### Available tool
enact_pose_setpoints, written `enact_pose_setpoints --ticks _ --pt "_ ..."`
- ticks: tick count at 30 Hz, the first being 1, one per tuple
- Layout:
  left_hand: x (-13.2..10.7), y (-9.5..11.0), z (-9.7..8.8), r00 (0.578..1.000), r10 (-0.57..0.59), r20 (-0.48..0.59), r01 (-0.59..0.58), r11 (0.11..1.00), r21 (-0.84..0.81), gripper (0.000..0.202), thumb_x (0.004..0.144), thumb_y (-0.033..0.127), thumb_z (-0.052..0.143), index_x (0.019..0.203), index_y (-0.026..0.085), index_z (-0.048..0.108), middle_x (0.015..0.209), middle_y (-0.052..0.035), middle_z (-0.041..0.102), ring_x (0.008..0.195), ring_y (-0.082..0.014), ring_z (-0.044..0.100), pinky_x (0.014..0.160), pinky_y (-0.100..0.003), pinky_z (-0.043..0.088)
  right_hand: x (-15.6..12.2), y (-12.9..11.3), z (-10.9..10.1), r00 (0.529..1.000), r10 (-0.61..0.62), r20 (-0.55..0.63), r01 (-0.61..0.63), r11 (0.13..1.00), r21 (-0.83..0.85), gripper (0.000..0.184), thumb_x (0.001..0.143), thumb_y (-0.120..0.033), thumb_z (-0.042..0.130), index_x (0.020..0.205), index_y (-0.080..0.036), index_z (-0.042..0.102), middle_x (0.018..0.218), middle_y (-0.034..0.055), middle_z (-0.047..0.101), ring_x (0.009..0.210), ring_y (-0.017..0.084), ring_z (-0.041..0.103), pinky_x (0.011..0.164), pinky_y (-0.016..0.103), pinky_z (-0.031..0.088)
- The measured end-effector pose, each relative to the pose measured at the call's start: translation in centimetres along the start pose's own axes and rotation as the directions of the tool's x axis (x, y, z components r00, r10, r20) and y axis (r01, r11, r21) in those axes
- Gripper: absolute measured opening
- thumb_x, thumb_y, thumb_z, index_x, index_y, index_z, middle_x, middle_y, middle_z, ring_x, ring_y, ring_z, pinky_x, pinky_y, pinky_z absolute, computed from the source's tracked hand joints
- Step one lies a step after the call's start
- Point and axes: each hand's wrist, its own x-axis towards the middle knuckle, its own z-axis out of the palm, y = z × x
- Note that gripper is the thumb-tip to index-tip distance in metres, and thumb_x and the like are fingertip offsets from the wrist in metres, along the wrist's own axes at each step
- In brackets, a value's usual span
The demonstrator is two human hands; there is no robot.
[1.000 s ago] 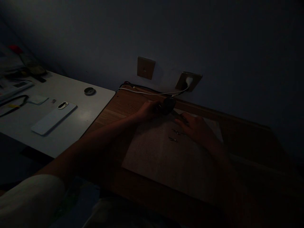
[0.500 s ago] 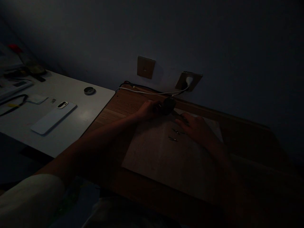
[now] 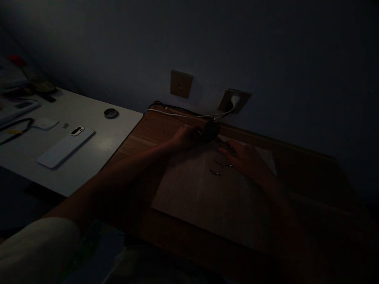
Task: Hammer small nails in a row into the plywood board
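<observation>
The scene is very dim. My left hand (image 3: pixel 186 137) is closed around the near side of a dark round object (image 3: pixel 211 131), its kind unclear in the gloom, held tilted over the far edge of a pale sheet (image 3: pixel 189 193). To its right, my right hand (image 3: pixel 244 157) has its thumb and fingers bent together by a small dark shape too dim to name. Several small metal pieces, clip-like in outline, lie on the sheet below the right fingers; the nearest metal piece (image 3: pixel 214 172) is apart from both hands.
On the white table (image 3: pixel 97 150) at left are a phone (image 3: pixel 66 148), a small round tin (image 3: pixel 111 113) and a red-topped bottle (image 3: pixel 38 81). Behind the wooden table (image 3: pixel 145 138), a white cable (image 3: pixel 183 116) runs to a wall socket (image 3: pixel 233 100).
The right hand has shifted slightly, so another small metal piece beside its fingers shows more fully. The dark round object has turned or tilted a little in my left hand.
</observation>
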Motion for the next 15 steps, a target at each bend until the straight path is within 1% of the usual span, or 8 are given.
enact_pose_setpoints --ticks 3,5,8,10,11,13,15 --pt "-0.1 0.1 0.1 1.0 -0.004 -0.005 0.004 1.0 0.003 0.035 0.082 0.016 0.073 0.117 0.014 0.074 0.1 -0.0069 0.081 0.086 -0.0169 0.076 0.076 -0.024 0.055 0.0 0.0 -0.6 1.0 0.015 0.022 -0.015 1.0 -0.007 0.031 0.105 -0.044 0.053 0.11 -0.022 0.075 0.098 0.0124 0.081 0.094 0.034 0.078 0.077 0.04 0.054" --pt "-0.1 -0.1 0.2 1.0 -0.022 0.003 0.022 1.0 -0.008 0.037 0.082 0.014 0.07 0.119 0.014 0.073 0.098 -0.0058 0.08 0.084 -0.0152 0.075 0.075 -0.023 0.054 0.0 0.4 -1.3 0.999 0.04 0.024 -0.04 0.999 -0.002 0.033 0.104 -0.045 0.054 0.114 -0.022 0.076 0.1 0.0128 0.082 0.096 0.034 0.078 0.078 0.04 0.055" --pt "0.2 -0.5 0.2 0.998 -0.044 0.045 0.046 0.998 -0.038 0.043 0.079 0.011 0.069 0.122 0.014 0.069 0.094 -0.0032 0.078 0.078 -0.0125 0.071 0.073 -0.022 0.052 -0.2 2.1 -2.3 0.998 0.062 0.011 -0.062 0.998 -0.003 0.038 0.102 -0.05 0.057 0.117 -0.023 0.078 0.106 0.0124 0.083 0.096 0.035 0.078 0.079 0.043 0.057" --pt "0.3 -0.5 0.0 0.996 -0.053 0.067 0.055 0.998 -0.03 0.048 0.077 0.012 0.069 0.125 0.014 0.066 0.091 -0.0019 0.075 0.076 -0.0129 0.068 0.072 -0.023 0.051 -0.4 3.6 -2.5 0.998 0.069 0.005 -0.069 0.998 -0.011 0.04 0.1 -0.053 0.058 0.118 -0.025 0.079 0.11 0.0122 0.083 0.098 0.037 0.078 0.081 0.046 0.059" --pt "0.2 -0.3 -0.2 0.997 -0.054 0.063 0.054 0.999 -0.004 0.048 0.077 0.014 0.071 0.124 0.014 0.065 0.093 -0.0027 0.074 0.078 -0.0138 0.067 0.072 -0.024 0.051 -0.4 4.4 -2.5 0.997 0.076 0.013 -0.076 0.997 -0.01 0.041 0.099 -0.055 0.059 0.119 -0.025 0.08 0.112 0.0127 0.083 0.101 0.038 0.077 0.083 0.048 0.059" --pt "0.0 0.7 -0.6 0.999 -0.039 0.018 0.037 0.995 0.088 0.041 0.078 0.019 0.073 0.119 0.014 0.064 0.103 -0.0072 0.072 0.082 -0.0164 0.066 0.073 -0.027 0.051 -0.5 5.6 -2.2 0.995 0.1 0.032 -0.1 0.995 -0.002 0.044 0.098 -0.056 0.06 0.12 -0.024 0.08 0.116 0.0141 0.082 0.108 0.041 0.076 0.089 0.052 0.059" --pt "-0.4 2.4 -0.7 1.0 0.031 -0.007 -0.029 0.983 0.184 0.031 0.083 0.022 0.072 0.112 0.015 0.065 0.112 -0.0112 0.07 0.088 -0.0189 0.066 0.076 -0.029 0.051 -0.4 6.4 -1.9 0.992 0.118 0.051 -0.118 0.993 0.004 0.045 0.097 -0.056 0.06 0.12 -0.023 0.08 0.118 0.0151 0.082 0.11 0.042 0.075 0.093 0.056 0.059"
